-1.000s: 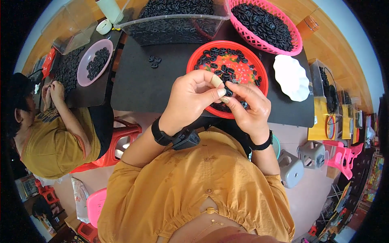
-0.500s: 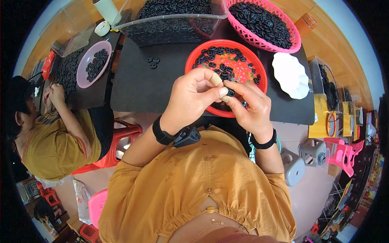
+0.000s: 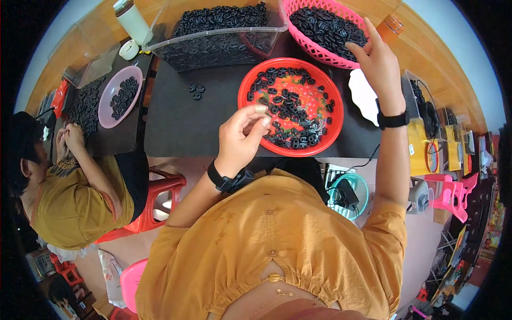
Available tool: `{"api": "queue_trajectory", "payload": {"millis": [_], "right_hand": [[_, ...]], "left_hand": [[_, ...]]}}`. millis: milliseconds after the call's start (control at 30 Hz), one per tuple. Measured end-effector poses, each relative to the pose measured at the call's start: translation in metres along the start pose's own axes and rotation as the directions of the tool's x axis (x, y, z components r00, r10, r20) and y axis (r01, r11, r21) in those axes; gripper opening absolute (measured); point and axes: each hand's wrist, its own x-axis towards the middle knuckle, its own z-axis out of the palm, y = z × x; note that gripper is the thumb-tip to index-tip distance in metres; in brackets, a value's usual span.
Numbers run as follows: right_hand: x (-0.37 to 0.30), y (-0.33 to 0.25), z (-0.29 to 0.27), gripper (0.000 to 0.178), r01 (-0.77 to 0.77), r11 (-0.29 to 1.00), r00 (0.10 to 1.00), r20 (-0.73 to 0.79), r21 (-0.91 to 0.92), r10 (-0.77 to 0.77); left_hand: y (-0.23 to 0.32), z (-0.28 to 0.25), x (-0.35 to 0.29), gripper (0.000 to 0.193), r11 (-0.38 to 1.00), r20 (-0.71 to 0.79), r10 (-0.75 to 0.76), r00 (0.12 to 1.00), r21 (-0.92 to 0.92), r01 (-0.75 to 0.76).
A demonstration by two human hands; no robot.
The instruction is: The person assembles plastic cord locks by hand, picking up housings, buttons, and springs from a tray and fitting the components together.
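My left hand [image 3: 241,136] hovers over the left rim of the round red tray [image 3: 245,80], thumb and fingertips drawn together. Whatever the fingers pinch, if anything, is too small to make out. Small black oval pieces with holes [image 3: 288,104] lie in the tray, along with thin silvery bits [image 3: 317,128] at its lower right. At the upper right, my right hand [image 3: 380,66] reaches to the edge of the pink lattice basket [image 3: 306,47], fingers apart and nothing seen in them. Larger black pieces [image 3: 328,29] fill that basket.
A clear plastic bin [image 3: 224,34] of black pieces stands at the back. Several loose pieces [image 3: 197,92] lie on the dark table [image 3: 181,125]. A white scalloped dish [image 3: 364,98] sits at right. Another person [image 3: 80,197] works at left beside a pale pink plate [image 3: 104,109].
My hands have parted. The right hand moved up and right from the black piece to the pink basket and opened; the left dropped slightly left, and the tray's contents now show.
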Motion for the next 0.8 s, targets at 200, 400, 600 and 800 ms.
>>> {"api": "queue_trajectory", "payload": {"millis": [200, 400, 600, 800], "right_hand": [[-0.041, -0.014, 0.039, 0.013, 0.24, 0.959, 0.846, 0.451, 0.152, -0.284], [-0.055, -0.01, 0.048, 0.015, 0.2, 0.973, 0.741, 0.632, 0.118, -0.229], [-0.067, -0.025, 0.033, 0.014, 0.311, 0.941, 0.625, 0.716, 0.137, -0.311], [-0.07, -0.029, 0.043, 0.01, 0.354, 0.935, 0.671, 0.693, 0.014, -0.265]], "left_hand": [[-0.005, -0.002, -0.003, 0.023, 0.998, -0.023, 0.061, 0.998, -0.033, -0.061], [-0.007, -0.005, -0.004, 0.018, 0.999, 0.008, 0.046, 0.999, 0.013, -0.046], [-0.009, -0.003, -0.004, 0.014, 0.996, -0.055, 0.094, 0.994, 0.005, -0.094], [-0.01, -0.001, -0.003, 0.014, 0.991, -0.049, 0.13, 0.99, -0.006, -0.13]]}}
